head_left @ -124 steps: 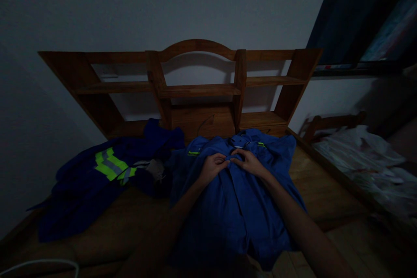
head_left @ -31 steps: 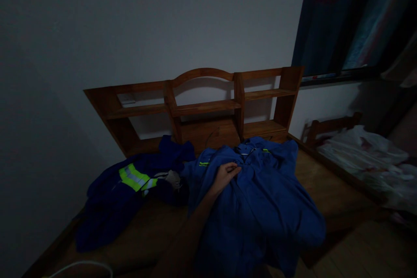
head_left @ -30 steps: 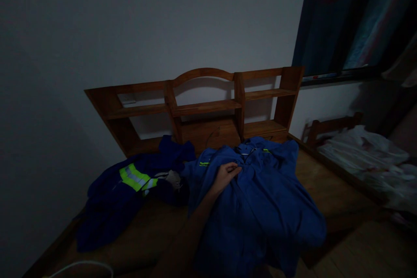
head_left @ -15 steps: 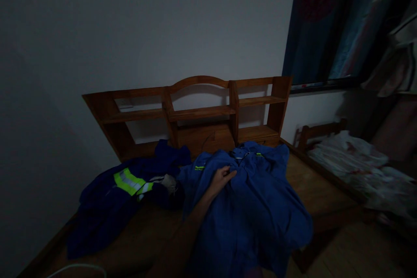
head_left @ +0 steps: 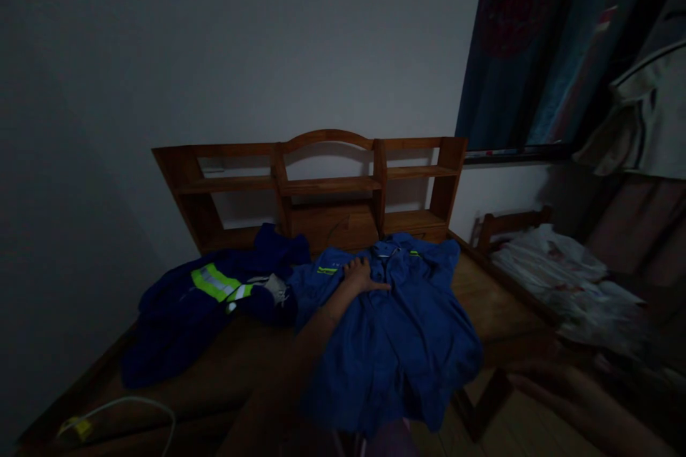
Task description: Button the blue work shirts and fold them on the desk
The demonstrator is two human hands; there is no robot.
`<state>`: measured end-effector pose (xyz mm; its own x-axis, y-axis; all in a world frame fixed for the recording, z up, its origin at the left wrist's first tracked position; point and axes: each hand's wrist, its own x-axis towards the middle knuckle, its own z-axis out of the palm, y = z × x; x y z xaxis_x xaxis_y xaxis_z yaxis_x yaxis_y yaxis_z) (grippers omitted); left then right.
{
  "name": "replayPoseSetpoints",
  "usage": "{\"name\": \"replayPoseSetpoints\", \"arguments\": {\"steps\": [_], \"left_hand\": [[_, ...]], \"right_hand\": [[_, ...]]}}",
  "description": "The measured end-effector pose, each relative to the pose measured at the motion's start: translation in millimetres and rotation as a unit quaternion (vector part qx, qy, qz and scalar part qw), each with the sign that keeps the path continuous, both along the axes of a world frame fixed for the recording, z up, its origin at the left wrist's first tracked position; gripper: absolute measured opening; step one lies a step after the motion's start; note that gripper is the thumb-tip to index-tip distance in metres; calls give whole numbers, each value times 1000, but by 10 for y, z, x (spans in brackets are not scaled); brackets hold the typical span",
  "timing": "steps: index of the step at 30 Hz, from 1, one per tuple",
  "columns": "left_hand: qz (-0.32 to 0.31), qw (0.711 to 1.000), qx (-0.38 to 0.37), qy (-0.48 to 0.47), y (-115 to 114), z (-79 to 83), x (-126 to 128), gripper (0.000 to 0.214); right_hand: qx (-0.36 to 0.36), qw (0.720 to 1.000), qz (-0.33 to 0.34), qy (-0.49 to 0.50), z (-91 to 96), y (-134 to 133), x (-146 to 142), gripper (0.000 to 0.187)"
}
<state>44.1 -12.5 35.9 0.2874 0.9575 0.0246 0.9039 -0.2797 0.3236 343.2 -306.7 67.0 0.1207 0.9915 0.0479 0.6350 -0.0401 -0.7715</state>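
Observation:
A blue work shirt (head_left: 407,321) lies spread out, its collar toward the wooden shelf and its lower end near me. My left hand (head_left: 361,277) rests on its upper front below the collar, fingers spread and thumb stretched to the right. Out to the right, apart from the shirt, my right hand (head_left: 562,385) hovers over the floor side, dim and blurred, its fingers stretched out and holding nothing visible. Left of the shirt lies a darker blue garment (head_left: 171,321) with yellow-green and silver reflective bands. A small greyish bundle (head_left: 276,289) sits on its right part.
A wooden shelf unit (head_left: 332,187) stands against the wall behind the wooden surface (head_left: 498,300). At front left lies a pale cable (head_left: 128,400) with a yellow piece. White plastic bags (head_left: 557,257) are heaped at the right. Light clothing (head_left: 664,114) hangs by the window.
My right hand has come into view at the lower right. My left hand has opened from a bent-finger pose to spread fingers on the shirt. The view has shifted slightly.

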Motion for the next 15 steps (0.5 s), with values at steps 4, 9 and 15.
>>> {"name": "replayPoseSetpoints", "arguments": {"steps": [4,9,15], "left_hand": [[-21,999,-10,-46,-148,49,197,47],[-76,987,52,-134,-221,576,87,13],[-81,893,261,-357,-89,1935,-517,20]], "right_hand": [[-40,996,66,44,-276,86,-91,35],[6,994,56,93,-340,126,-241,37],[59,991,21,116,-325,150,-363,47]]}}
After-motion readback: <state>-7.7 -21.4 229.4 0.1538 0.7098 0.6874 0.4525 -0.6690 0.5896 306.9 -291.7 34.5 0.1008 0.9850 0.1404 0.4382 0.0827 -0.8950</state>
